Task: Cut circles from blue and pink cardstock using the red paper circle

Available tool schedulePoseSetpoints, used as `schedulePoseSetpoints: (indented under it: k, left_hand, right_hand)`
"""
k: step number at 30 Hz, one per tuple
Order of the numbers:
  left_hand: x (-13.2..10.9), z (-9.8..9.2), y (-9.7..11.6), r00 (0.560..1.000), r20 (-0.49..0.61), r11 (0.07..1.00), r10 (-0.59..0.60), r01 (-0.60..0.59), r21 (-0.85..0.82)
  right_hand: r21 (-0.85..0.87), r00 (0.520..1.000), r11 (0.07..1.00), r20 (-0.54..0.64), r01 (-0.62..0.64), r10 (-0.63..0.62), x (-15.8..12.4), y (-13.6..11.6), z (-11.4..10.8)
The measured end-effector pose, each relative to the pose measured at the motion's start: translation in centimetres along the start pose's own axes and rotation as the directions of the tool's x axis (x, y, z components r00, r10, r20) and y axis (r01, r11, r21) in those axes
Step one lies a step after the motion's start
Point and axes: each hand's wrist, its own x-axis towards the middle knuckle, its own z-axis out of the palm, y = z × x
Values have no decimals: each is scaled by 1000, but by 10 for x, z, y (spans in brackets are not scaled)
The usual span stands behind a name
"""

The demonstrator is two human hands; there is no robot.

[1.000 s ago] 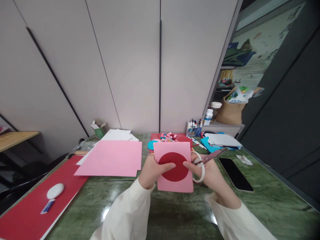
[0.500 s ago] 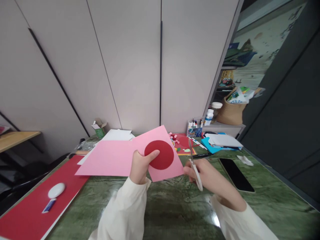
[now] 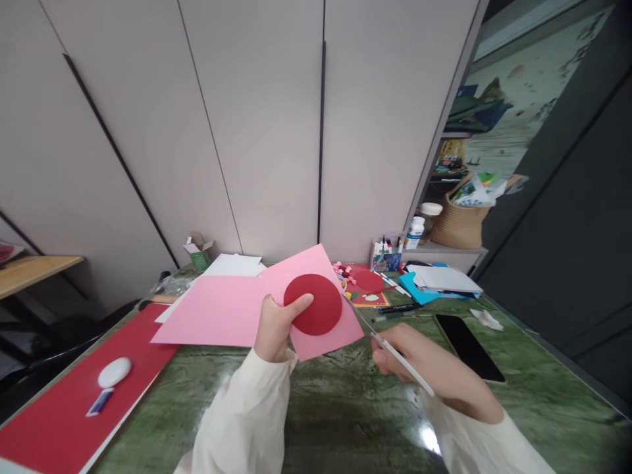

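Note:
My left hand (image 3: 276,326) pinches a sheet of pink paper (image 3: 309,345), its thumb pressing a dark red paper circle (image 3: 323,309) against the sheet. The pink piece is held up off the table and tilted, its lower right corner toward my other hand. White-handled scissors (image 3: 407,362) are gripped in my right hand (image 3: 409,352). Their thin blade points up and left, at the right edge of the pink paper; whether it touches the paper I cannot tell. My left fingers behind the sheet are hidden.
A larger pink sheet (image 3: 212,309) lies at the left over white sheets (image 3: 234,264). Red paper (image 3: 59,408) carries a white oval object (image 3: 114,372) and a small tube (image 3: 100,401). Pens (image 3: 399,307), blue paper (image 3: 417,289) and a phone (image 3: 469,347) lie on the right; a cabinet (image 3: 257,131) stands behind.
The scissors have swung from nearly upright to slanting left, bringing the blade to the pink paper's right edge. My left hand and the paper stay nearly still.

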Motion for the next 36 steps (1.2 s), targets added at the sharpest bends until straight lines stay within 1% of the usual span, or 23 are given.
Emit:
schedulePoseSetpoints:
  k: [4,7,11,15,19,21,25,30,33,36]
  left_hand:
    - [-1,3,3,1000,5,999,-30,31,-36]
    - [0,3,4,999,16,998,-44,45,-45]
    - [1,2,2,999,34,997,-41,43,-62]
    - [1,0,-1,997,50,997,-51,53,-56]
    - [0,0,-1,998,30,997,-50,51,-51]
    - [-1,1,1,997,24,997,-68,69,-45]
    - [0,4,4,995,22,994,-94,95,-50]
    - [1,6,1,996,-20,995,-91,89,-53]
    - [1,5,3,995,12,994,-99,99,-54]
    - [-1,4,6,993,39,993,-109,110,-42]
  right_hand:
    - [-18,1000,1000,-17,25,-25,2,3,1]
    - [-10,999,1000,-31,16,-16,2,4,1]
    - [1,999,1000,-50,-4,4,0,1,1]
    - [12,998,1000,-63,13,-12,-2,-1,0]
    - [5,999,1000,-41,30,-30,-4,0,-2]
    - [10,999,999,-28,39,-39,-4,0,-2]
    - [16,999,1000,-30,21,-20,-4,1,-1]
    - [-16,999,999,-1,33,-33,-3,1,-3]
    - [-27,1000,999,14,21,-21,-3,0,-3]
    - [-11,1000,1000,-7,28,-28,-3,0,-3]
